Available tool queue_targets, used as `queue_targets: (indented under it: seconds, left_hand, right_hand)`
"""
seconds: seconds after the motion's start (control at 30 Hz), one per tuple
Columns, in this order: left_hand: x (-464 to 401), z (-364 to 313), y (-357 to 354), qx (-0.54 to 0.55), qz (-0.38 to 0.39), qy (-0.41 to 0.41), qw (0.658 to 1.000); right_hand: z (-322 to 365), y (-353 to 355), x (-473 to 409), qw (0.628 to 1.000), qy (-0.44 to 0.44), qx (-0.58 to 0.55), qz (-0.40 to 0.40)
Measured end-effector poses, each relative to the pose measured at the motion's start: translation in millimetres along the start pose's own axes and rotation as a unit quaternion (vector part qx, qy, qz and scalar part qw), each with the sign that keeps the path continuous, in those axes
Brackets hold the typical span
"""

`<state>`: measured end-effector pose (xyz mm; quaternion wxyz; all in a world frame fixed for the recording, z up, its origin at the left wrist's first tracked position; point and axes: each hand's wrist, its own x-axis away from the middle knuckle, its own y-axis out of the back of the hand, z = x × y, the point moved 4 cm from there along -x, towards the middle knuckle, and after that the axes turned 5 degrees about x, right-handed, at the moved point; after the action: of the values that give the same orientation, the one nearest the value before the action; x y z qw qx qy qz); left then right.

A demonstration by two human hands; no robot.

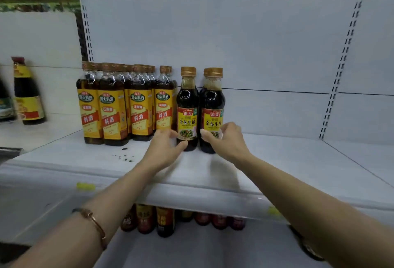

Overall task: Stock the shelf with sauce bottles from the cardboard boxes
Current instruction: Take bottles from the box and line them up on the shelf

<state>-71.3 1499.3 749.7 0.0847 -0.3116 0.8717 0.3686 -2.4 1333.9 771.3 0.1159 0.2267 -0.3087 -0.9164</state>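
Two dark soy sauce bottles with gold caps and red-and-yellow labels stand side by side on the white shelf (277,161). My left hand (167,147) is at the base of the left soy bottle (187,99); its thumb touches the bottle's lower front and its fingers are loosely spread to the bottle's left. My right hand (227,140) curls round the lower part of the right soy bottle (212,99), thumb on the label and fingers round the right side. Another gold cap shows just behind this bottle. No cardboard box is in view.
Several cooking wine bottles (113,105) with yellow labels fill the shelf left of the soy bottles. Dark specks (124,157) lie in front of them. Two other bottles (27,95) stand on the neighbouring shelf at far left. More bottles (165,221) sit on the shelf below.
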Motion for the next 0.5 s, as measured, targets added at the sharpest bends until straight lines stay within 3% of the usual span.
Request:
queue_targets:
  seconds: [0.1,0.27,0.5]
  left_hand:
    - [33,-6,8,0.023,-0.007,-0.035,0.999]
    - [87,-2,15,0.051,-0.032,-0.018,0.998]
    - [179,-9,36,0.035,-0.105,0.014,0.994]
  right_hand:
    - [11,8,26,0.999,0.042,-0.030,0.014]
    - [17,10,68,0.994,0.078,-0.033,0.064]
    - [33,8,142,0.956,0.228,-0.073,0.170]
